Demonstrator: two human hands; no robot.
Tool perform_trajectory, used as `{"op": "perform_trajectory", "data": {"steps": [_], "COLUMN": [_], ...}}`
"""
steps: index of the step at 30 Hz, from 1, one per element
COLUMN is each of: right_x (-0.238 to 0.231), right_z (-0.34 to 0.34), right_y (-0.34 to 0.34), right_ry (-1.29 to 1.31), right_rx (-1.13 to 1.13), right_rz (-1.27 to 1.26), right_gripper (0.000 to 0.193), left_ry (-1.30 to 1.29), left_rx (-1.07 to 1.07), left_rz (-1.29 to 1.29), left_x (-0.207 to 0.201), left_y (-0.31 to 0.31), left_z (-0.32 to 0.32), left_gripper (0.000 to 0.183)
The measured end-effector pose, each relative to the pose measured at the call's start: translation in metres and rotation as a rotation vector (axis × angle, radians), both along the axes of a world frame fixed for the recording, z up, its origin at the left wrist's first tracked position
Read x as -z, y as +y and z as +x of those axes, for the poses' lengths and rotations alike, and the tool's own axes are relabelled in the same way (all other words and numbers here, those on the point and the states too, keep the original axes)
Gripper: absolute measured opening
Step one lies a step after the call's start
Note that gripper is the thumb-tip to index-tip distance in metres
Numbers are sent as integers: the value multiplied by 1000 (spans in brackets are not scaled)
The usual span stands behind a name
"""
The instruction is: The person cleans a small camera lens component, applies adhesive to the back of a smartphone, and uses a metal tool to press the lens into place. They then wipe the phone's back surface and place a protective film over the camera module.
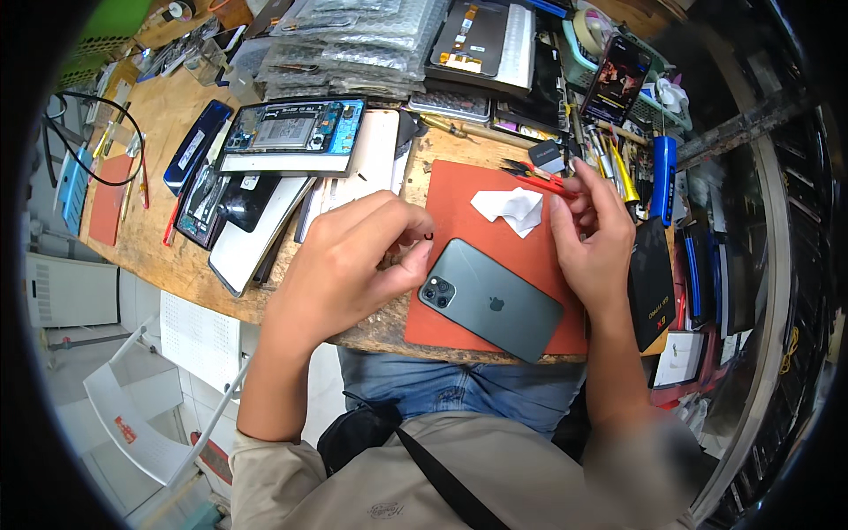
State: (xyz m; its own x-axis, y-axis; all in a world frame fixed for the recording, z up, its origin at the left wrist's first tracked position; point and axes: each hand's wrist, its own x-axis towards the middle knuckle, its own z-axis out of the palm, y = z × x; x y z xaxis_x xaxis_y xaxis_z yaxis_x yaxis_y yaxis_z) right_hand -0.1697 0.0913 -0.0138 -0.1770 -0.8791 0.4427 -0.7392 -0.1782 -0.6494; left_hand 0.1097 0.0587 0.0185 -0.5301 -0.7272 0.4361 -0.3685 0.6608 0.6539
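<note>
A dark green smartphone [496, 303] lies back up on an orange-red mat [422, 322], tilted, its cameras at the upper left. My left hand [358, 261] hovers just left of the phone with thumb and forefinger pinched. A tiny dark curved piece [429, 236] shows at those fingertips; its kind is too small to make out. My right hand [594, 234] is over the mat's right edge, fingers bent and thumb apart from the forefinger. Near its fingertips lie red-handled cutters [537, 177] and a small dark box [548, 157]. Crumpled white tissue [510, 210] rests between the hands.
Opened phones [291, 132] are stacked at left beside a blue stapler-like tool [196, 146]. Bubble-wrapped packs [353, 44] and a bare screen panel [473, 40] fill the back. A lit phone [618, 78] leans on a green basket [579, 66] at right.
</note>
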Motion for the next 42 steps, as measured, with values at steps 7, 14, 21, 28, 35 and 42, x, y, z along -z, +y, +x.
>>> {"op": "perform_trajectory", "data": {"steps": [7,14,21,28,35,42], "right_x": [5,13,12,18,16,13], "right_z": [3,-3,-6,-7,-6,-6], "right_y": [-5,-9,-7,-10,-9,-6], "right_ry": [-44,-87,-85,-151,-161,-147], "right_rx": [-6,-20,-52,-53,-58,-65], "right_rz": [-37,-26,66,2,-9,12], "right_gripper": [26,21,20,19,19,20], "left_ry": [57,115,138,180,230,205], "left_rx": [-43,-41,-47,-28,5,5], "left_rz": [23,68,84,116,164,186], "left_x": [7,9,7,6,11,16], "left_y": [5,8,14,18,21,26], "left_z": [9,10,11,13,17,19], "left_gripper": [17,18,20,19,20,20]}}
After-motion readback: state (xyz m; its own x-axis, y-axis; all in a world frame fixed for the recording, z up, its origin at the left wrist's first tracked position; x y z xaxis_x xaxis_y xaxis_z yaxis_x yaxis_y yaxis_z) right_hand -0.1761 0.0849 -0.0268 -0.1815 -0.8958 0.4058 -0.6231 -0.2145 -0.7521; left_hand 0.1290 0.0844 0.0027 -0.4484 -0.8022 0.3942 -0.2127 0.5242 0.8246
